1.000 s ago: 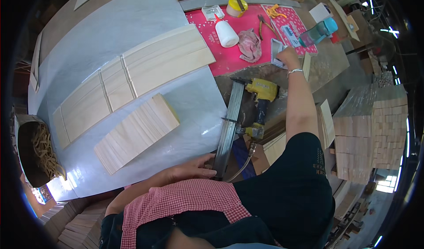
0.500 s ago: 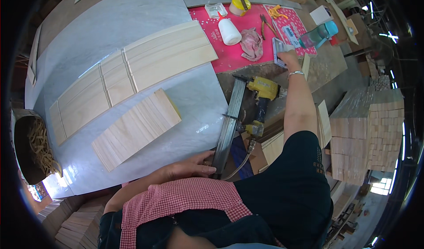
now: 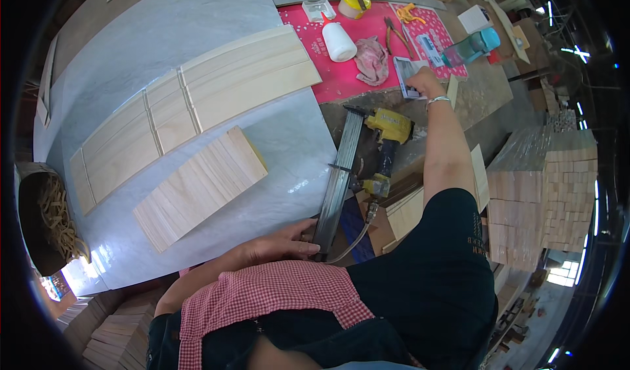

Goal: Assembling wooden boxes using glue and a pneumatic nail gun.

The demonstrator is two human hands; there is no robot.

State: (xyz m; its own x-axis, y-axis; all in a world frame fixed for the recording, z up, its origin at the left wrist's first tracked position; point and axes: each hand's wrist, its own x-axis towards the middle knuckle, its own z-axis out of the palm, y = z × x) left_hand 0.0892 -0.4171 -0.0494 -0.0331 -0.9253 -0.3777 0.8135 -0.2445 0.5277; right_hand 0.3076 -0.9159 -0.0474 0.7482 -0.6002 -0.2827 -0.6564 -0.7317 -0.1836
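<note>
A yellow and black air nail gun (image 3: 392,126) lies at the table's near right edge, its long metal magazine (image 3: 338,179) pointing back toward me. At the magazine's near end is my left hand (image 3: 285,242), closed round it with thumb and index finger; the other fingers are partly hidden. My right arm reaches far forward. My right hand (image 3: 426,83) has its fingers curled onto a flat, pale rectangular box (image 3: 402,81) at the pink mat's edge; the fingertips' exact hold is hidden. Left of the gun a pale wooden block (image 3: 200,189) rests on the table.
Grooved wooden panels (image 3: 197,101) lie across the grey table. On the pink mat (image 3: 335,84) are a white glue bottle (image 3: 339,43), a rag (image 3: 372,61), pliers (image 3: 396,36) and a teal water bottle (image 3: 469,48). An air hose (image 3: 357,239) trails from the gun. Wrapped wood stacks (image 3: 518,199) stand right.
My right hand has shifted slightly left, and the pale box under it has moved and turned a little. My left hand stays at the magazine's end.
</note>
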